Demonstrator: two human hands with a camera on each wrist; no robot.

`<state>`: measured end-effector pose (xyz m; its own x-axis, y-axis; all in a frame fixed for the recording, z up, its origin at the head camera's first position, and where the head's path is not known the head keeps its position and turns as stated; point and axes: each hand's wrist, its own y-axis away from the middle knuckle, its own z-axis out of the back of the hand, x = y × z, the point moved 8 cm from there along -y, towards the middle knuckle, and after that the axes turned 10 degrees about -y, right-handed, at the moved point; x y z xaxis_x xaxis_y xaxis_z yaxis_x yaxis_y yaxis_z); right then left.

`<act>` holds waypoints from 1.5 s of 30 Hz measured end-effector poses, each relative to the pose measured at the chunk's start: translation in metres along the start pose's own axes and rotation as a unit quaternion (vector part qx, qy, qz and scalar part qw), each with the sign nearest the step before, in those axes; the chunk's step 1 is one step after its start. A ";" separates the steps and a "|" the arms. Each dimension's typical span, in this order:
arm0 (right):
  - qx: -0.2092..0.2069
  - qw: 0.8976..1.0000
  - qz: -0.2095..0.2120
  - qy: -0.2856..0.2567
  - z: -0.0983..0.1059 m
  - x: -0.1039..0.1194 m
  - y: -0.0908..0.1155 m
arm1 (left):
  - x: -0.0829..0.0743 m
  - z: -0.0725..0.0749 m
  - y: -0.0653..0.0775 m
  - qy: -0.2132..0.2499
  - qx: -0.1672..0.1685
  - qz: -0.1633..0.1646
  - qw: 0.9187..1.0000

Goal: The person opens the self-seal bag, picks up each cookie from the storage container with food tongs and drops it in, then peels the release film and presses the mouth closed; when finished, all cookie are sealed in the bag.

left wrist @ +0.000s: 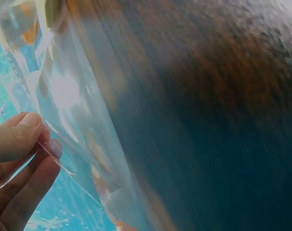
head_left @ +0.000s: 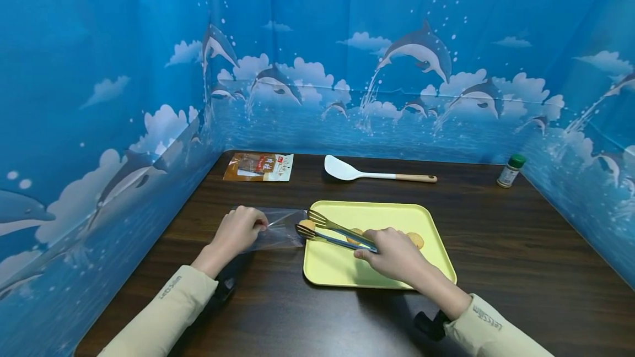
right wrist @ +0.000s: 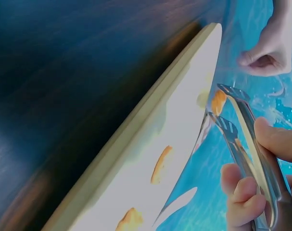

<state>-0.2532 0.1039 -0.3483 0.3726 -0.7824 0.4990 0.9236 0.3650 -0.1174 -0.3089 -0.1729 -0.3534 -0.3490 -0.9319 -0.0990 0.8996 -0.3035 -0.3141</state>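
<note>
My left hand [head_left: 238, 228] pinches the edge of a clear plastic bag [head_left: 284, 237], left of a yellow tray [head_left: 337, 275]. In the left wrist view the thumb and fingertips grip the film [left wrist: 78, 120]. Metal tongs [head_left: 331, 234] with forked tips are held in my right hand [head_left: 394, 253] above the tray. Between their tips sits a round cookie [right wrist: 218, 102], at the tray's left rim beside the bag's right end. Whether it is inside the bag I cannot tell. Two more cookies [right wrist: 161, 164] lie on the tray, one partly behind the tongs in the head view.
Behind the tray lies a white spatula [head_left: 367, 174] with a wooden handle. A brown food packet [head_left: 260, 167] is at the back left, and a green-capped jar [head_left: 511, 171] stands at the back right. Dolphin-print curtains [head_left: 317, 131] border the dark table [head_left: 506, 263].
</note>
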 end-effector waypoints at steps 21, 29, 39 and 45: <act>0.028 0.998 0.062 0.011 -0.032 0.040 -0.035 | 0.000 0.006 0.005 0.035 0.001 0.009 0.999; 0.045 0.997 0.055 0.004 -0.038 0.045 -0.041 | -0.003 0.003 0.002 0.035 0.020 0.014 0.999; 0.036 0.999 -0.002 -0.020 -0.011 0.021 -0.018 | -0.001 0.002 0.003 0.026 0.021 0.016 0.999; 0.023 0.999 -0.031 -0.012 0.015 -0.001 0.004 | -0.002 0.000 0.001 0.024 0.031 0.023 0.999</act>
<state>-0.2511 0.1143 -0.3363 0.3123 -0.7923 0.5241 0.9394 0.3398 -0.0461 -0.3077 -0.1717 -0.3536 -0.3186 -0.9346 -0.1580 0.9288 -0.2745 -0.2490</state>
